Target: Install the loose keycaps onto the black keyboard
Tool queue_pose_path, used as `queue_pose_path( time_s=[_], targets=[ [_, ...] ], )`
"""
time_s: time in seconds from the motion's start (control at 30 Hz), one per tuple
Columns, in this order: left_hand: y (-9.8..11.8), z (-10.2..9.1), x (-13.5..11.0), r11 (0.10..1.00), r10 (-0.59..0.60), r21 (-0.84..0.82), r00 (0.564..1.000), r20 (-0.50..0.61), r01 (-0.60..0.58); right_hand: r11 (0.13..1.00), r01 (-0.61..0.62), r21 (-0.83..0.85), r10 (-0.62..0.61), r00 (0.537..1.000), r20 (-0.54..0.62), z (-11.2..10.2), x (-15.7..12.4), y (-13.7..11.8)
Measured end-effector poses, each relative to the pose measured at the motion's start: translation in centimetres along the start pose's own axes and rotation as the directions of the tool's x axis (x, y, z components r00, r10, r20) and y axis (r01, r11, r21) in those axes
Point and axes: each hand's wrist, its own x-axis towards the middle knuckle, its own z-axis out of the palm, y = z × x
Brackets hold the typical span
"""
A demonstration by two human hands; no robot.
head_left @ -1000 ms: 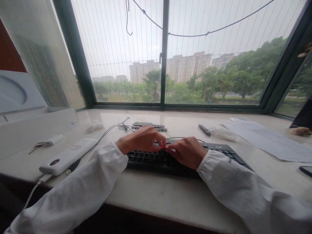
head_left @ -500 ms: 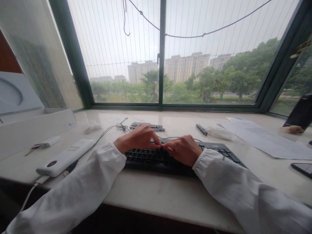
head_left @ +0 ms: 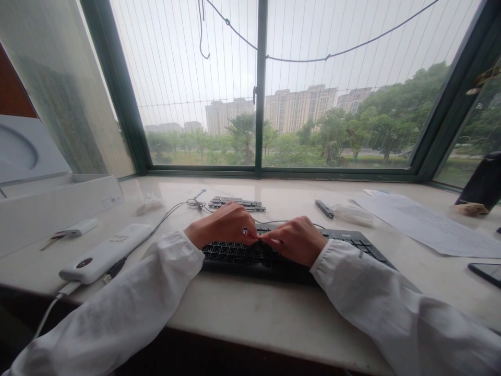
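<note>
A black keyboard point(head_left: 250, 263) lies on the pale stone sill, its left and middle part stripped of keycaps and the right block still capped. Over its middle, my left hand point(head_left: 229, 224) and my right hand point(head_left: 295, 239) meet at the fingertips. Both have thumb and forefinger pinched together, low over the bare key sockets. Whatever sits between the fingertips is too small and hidden to make out. Behind my left hand, a group of loose keycaps point(head_left: 238, 202) is laid out in rows.
On the left are a white power bank point(head_left: 105, 253) with cables, a key with a white fob point(head_left: 80, 227) and an open white box point(head_left: 94, 196). To the right lie a dark pocket tool point(head_left: 324, 209), a clear plastic bag point(head_left: 354, 215), paper sheets point(head_left: 426, 222) and a phone point(head_left: 485, 272).
My left fingertips have dipped slightly toward the keyboard and closed nearer to the right ones. The right hand stays almost in place, and the view has shifted very little.
</note>
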Motion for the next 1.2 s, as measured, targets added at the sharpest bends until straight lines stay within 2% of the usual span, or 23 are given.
queue_pose_path(
  time_s=[0.2,0.4,0.57,0.73,0.93,1.2],
  targets=[
    [0.3,-0.5,-0.2,1.000,0.013,-0.004,1.000,0.006,-0.013,1.000,0.015,-0.021,-0.013,0.998,0.057,-0.2,-0.1,0.1],
    [0.7,-0.5,-0.4,0.998,-0.015,0.063,0.998,0.055,0.011,1.000,0.018,-0.004,-0.017,0.997,0.073,-0.3,-0.1,0.2],
    [0.8,-0.1,-0.5,0.998,-0.009,0.054,1.000,0.019,0.008,1.000,0.023,0.014,-0.024,0.998,0.065,-0.2,-0.1,0.1],
    [0.7,0.2,-0.4,1.000,-0.019,0.019,1.000,-0.002,0.019,0.999,-0.020,0.029,0.018,0.998,0.066,-0.1,0.0,0.1],
    [0.9,0.4,-0.1,0.992,-0.127,-0.022,0.992,-0.026,0.127,0.976,-0.127,0.175,0.113,0.990,0.088,0.2,0.1,0.3],
    [1.5,-0.4,0.6,0.990,-0.131,-0.053,0.991,0.040,0.133,0.927,-0.214,0.308,0.191,0.976,0.103,0.5,0.5,0.4]
  ],
)
